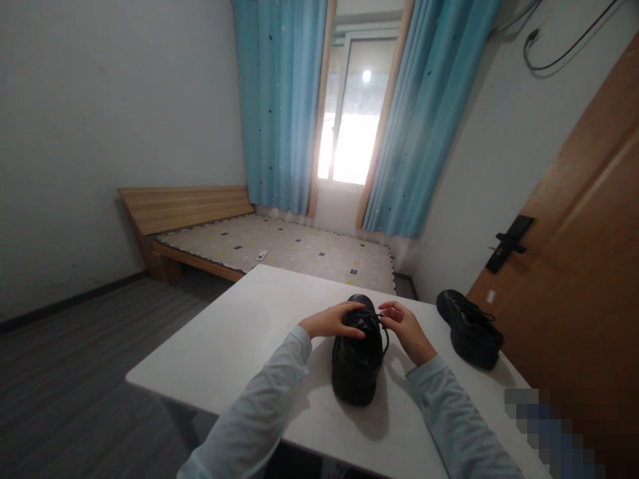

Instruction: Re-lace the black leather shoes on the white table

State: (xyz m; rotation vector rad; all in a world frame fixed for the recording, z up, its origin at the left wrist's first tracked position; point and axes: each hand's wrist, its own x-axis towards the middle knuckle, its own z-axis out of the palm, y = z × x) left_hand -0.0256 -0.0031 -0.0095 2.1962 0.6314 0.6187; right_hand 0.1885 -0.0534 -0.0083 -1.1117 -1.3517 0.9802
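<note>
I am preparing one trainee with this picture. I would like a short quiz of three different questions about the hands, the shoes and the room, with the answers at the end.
1. True or false: the left hand touches the black lace-up shoe nearer to the person.
2. Where on the white table is the other black shoe?
A) to the left of the left hand
B) to the right of the right hand
C) at the corner nearest to the headboard
3. What small thing lies on the patterned mattress?

Key:
1. True.
2. B.
3. A white remote control.
</note>
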